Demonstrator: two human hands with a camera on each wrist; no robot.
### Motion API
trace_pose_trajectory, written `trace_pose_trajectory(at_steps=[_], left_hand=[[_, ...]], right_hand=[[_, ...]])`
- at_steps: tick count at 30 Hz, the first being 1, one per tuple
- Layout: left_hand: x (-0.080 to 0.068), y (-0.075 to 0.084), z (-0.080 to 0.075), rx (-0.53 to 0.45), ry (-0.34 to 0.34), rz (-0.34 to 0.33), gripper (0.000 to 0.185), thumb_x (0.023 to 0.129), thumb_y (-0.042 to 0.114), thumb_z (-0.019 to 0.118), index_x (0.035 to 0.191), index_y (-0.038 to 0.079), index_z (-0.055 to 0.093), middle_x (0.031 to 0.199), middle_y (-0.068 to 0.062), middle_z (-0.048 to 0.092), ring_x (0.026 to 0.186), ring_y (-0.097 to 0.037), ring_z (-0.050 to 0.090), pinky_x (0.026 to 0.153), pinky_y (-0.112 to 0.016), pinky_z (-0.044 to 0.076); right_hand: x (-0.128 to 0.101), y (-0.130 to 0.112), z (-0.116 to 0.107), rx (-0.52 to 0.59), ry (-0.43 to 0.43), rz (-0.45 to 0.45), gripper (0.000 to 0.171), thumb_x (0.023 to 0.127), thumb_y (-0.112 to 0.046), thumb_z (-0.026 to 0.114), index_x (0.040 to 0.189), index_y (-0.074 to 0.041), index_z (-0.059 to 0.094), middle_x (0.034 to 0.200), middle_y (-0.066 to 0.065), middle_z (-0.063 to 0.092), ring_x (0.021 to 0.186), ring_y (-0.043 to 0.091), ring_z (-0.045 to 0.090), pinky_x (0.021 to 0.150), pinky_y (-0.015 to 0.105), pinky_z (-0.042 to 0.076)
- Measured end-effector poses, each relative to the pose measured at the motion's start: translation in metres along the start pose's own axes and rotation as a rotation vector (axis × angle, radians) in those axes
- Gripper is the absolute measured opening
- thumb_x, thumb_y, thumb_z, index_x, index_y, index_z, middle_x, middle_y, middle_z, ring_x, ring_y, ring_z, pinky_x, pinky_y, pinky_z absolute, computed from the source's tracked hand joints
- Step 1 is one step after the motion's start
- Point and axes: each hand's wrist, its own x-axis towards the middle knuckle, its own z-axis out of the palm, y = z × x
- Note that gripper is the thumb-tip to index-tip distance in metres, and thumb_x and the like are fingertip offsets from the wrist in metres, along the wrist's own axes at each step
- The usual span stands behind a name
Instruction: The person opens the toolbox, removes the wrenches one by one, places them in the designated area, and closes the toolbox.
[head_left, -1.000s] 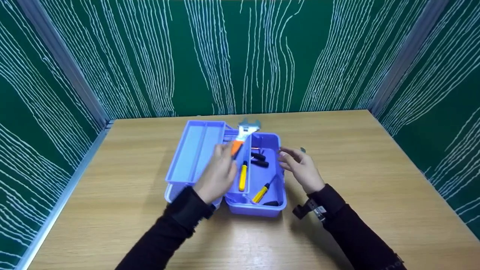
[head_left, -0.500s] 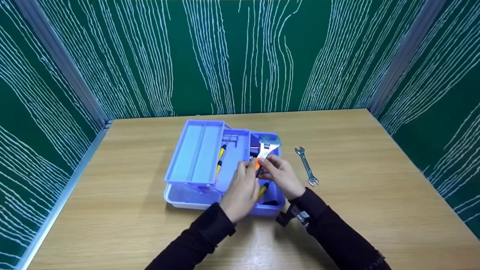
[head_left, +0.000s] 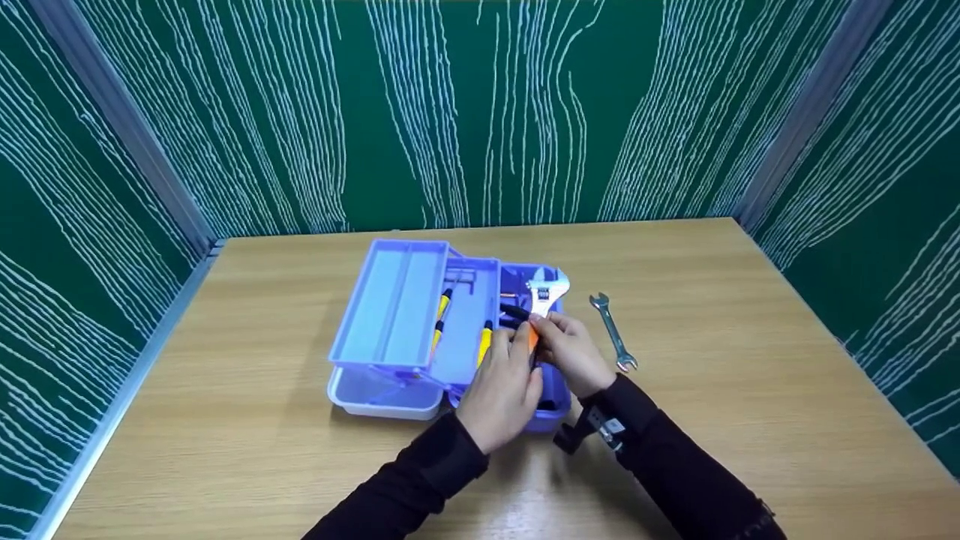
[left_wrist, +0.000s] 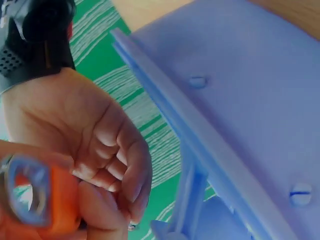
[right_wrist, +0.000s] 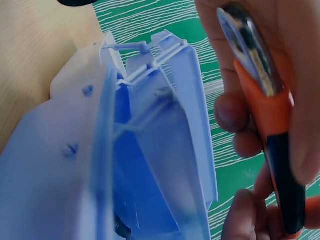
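While both hands meet over the box [head_left: 546,424], the wrench [head_left: 542,300] is held between them, above the box's 3 o'clock compartment. Its metal head points to just past 12 o'clock with the jaws parted; its handle is orange with a black section.

The left grip [head_left: 498,394] comes in from 7 o'clock, its fingers curled and pinching the handle. The right grip [head_left: 574,354] comes in from 4 o'clock, thumb and fingers pinching near the top of the orange; from the right wrist, a rounded metal opening shows in one end of the handle.

Just beyond the right grip, at about 3 o'clock from the wrench, a spanner [head_left: 613,332] lies on the bench [head_left: 255,427], slanting from 11 to 5 o'clock. At 9 o'clock the upper tray [head_left: 420,274] stands folded out above the pale lid [head_left: 384,409]. The middle tray [head_left: 469,315] carries yellow screwdrivers [head_left: 445,303], with hex keys [head_left: 462,280] near its 12 o'clock end. Black handles [head_left: 514,310] show in the compartment under the wrench.

A pale patch [head_left: 614,426] on the right wrist strap is too small to read.
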Motion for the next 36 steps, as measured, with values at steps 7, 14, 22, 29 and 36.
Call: trace_pose_trajectory(at_steps=[7, 14, 22, 29, 36], left_hand=[[0.000, -0.005, -0.013, -0.068, -0.025, -0.019, 0.054, 0.095, 0.018, 0.058, 0.141, -0.006, 0.044, 0.123, -0.019, 0.054, 0.109, -0.028, 0.059, 0.097, -0.039, 0.051], [0.001, -0.030, -0.040, -0.078, 0.026, -0.068, 0.052, 0.096, 0.018, 0.058, 0.141, -0.005, 0.045, 0.123, -0.021, 0.057, 0.112, -0.032, 0.058, 0.100, -0.044, 0.049], [-0.001, -0.077, -0.085, 0.002, 0.185, -0.117, 0.046, 0.092, 0.013, 0.063, 0.131, -0.008, 0.053, 0.117, -0.026, 0.060, 0.108, -0.041, 0.057, 0.095, -0.051, 0.049], [-0.002, -0.118, -0.114, -0.033, 0.165, -0.345, 0.049, 0.093, 0.016, 0.061, 0.135, -0.008, 0.051, 0.123, -0.027, 0.057, 0.117, -0.041, 0.053, 0.102, -0.052, 0.045], [-0.010, -0.150, -0.119, -0.042, 0.070, -0.505, 0.053, 0.097, 0.018, 0.054, 0.141, -0.009, 0.043, 0.130, -0.029, 0.051, 0.120, -0.042, 0.051, 0.105, -0.052, 0.042]], right_hand=[[0.002, -0.005, -0.015, 0.037, 0.009, 0.016, 0.025, 0.105, -0.016, 0.037, 0.089, -0.007, 0.055, 0.070, -0.006, 0.062, 0.064, 0.005, 0.059, 0.061, 0.019, 0.050], [0.001, -0.009, -0.043, 0.053, 0.017, -0.002, 0.021, 0.106, -0.015, 0.033, 0.092, -0.010, 0.048, 0.074, -0.005, 0.056, 0.066, 0.007, 0.059, 0.067, 0.022, 0.052], [0.006, -0.010, -0.090, -0.094, 0.033, -0.044, 0.019, 0.107, -0.018, 0.032, 0.098, -0.010, 0.046, 0.077, -0.003, 0.053, 0.068, 0.007, 0.056, 0.068, 0.022, 0.052], [0.013, -0.007, -0.125, -0.271, 0.073, -0.034, 0.022, 0.108, -0.021, 0.030, 0.097, -0.008, 0.043, 0.079, -0.001, 0.048, 0.067, 0.008, 0.053, 0.062, 0.022, 0.049], [0.023, 0.001, -0.146, -0.455, 0.169, -0.076, 0.027, 0.107, -0.018, 0.029, 0.105, 0.005, 0.043, 0.079, 0.001, 0.046, 0.063, 0.007, 0.048, 0.055, 0.020, 0.044]])
